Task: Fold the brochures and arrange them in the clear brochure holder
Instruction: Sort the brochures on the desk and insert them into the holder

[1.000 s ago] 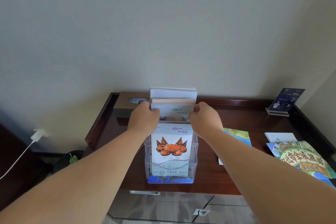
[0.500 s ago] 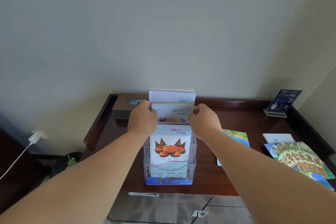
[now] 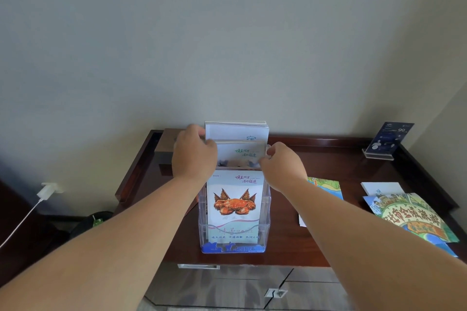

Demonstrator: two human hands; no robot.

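While you stood over the holder [image 3: 266,209], which sat upright near the front edge of the desk [image 3: 328,159], the step in hand appeared to be seating a folded brochure in its middle pocket. Your left hand [image 3: 193,153] was curled round the left edge of the middle brochure [image 3: 241,154], its upper fingers reaching beside the back stack [image 3: 236,131]. Your right hand [image 3: 283,165] pinched the same brochure's right edge. The fingertips of both hands were mostly hidden behind the knuckles, so the exact grip could not be read.

The middle brochure stood upright between the back stack and the crab brochure [image 3: 233,204], which filled the front pocket. Whether its foot had reached the pocket floor could not be seen.

Judged from this layout, the holder was partly filled and work remained. An unfolded map [image 3: 414,217] lay at the right of the desk, a small white leaflet [image 3: 381,188] just behind it, and another leaflet [image 3: 326,185] beside your right forearm.

The next move called for an even downward press on both edges, to keep the brochure square and level with its neighbours. You then needed to let go without tipping the light holder, and to reach right for an unfolded sheet.
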